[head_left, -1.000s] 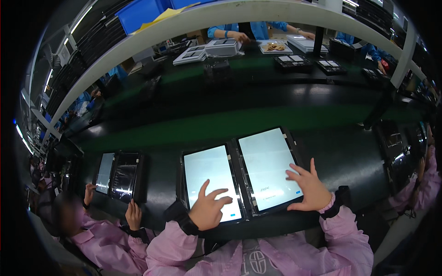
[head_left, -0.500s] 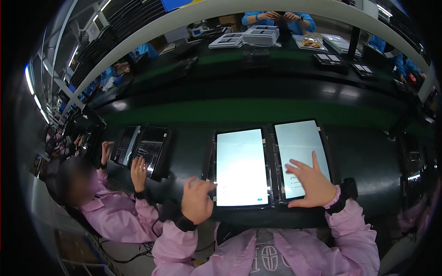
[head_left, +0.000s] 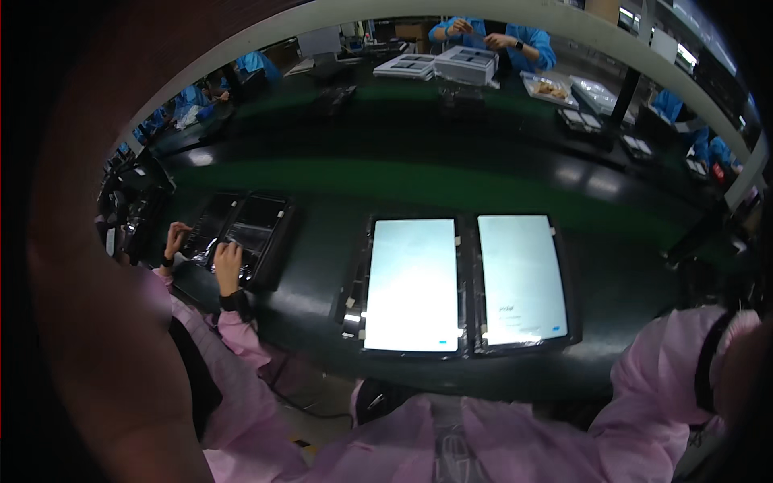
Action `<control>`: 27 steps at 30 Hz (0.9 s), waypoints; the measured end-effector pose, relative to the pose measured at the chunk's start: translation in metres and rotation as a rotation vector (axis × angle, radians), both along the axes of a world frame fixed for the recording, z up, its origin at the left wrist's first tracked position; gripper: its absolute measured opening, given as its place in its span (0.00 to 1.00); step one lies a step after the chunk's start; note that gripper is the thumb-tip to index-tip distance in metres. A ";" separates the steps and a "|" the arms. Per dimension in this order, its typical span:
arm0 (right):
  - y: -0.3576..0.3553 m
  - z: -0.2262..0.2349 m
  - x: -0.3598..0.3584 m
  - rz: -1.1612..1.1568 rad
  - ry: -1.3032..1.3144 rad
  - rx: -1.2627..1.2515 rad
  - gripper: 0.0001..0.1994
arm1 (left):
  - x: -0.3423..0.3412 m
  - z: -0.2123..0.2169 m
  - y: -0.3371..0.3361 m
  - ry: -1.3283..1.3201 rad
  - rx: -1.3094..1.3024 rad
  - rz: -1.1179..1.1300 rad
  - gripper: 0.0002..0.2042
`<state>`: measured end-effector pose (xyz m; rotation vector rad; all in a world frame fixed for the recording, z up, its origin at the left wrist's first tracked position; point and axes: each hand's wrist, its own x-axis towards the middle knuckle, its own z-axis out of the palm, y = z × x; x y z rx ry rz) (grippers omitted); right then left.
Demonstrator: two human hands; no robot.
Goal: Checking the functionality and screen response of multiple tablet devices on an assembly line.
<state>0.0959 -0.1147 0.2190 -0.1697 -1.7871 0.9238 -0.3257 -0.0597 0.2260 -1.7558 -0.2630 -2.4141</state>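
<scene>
Two lit tablets lie side by side on the dark workbench: a left tablet point(head_left: 411, 286) and a right tablet point(head_left: 522, 278), both with pale screens and a small blue button low on the display. Each rests in a dark tray with clear film at the edges. Close to the camera, my left hand point(head_left: 97, 266) is raised and fills the left rim, dark and blurred, its fingers not discernible. At the right rim my right hand point(head_left: 742, 374) is lifted too, mostly cut off beyond a black wristband. Neither hand touches the tablets.
To the left, a co-worker's hands point(head_left: 229, 262) work at dark tablets point(head_left: 256, 225) in trays. Across the green-black bench point(head_left: 386, 173), a person in blue point(head_left: 523, 48) handles something behind a stack of white trays point(head_left: 465, 66). A pale frame bar point(head_left: 338, 26) arches overhead.
Both my hands have left the tablets and risen toward the camera's left and right rims. The view has shifted slightly. The co-worker's hands are now on their dark tablets.
</scene>
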 end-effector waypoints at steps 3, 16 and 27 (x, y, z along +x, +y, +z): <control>-0.012 0.007 -0.006 0.029 0.059 -0.092 0.46 | 0.007 -0.001 0.001 -0.038 -0.003 -0.009 0.28; -0.057 0.034 -0.043 0.207 0.235 -0.465 0.38 | 0.093 0.005 -0.019 -0.157 0.230 -0.138 0.23; -0.103 0.054 -0.069 0.094 0.399 -0.400 0.27 | 0.106 0.017 -0.045 -0.076 0.069 -0.293 0.20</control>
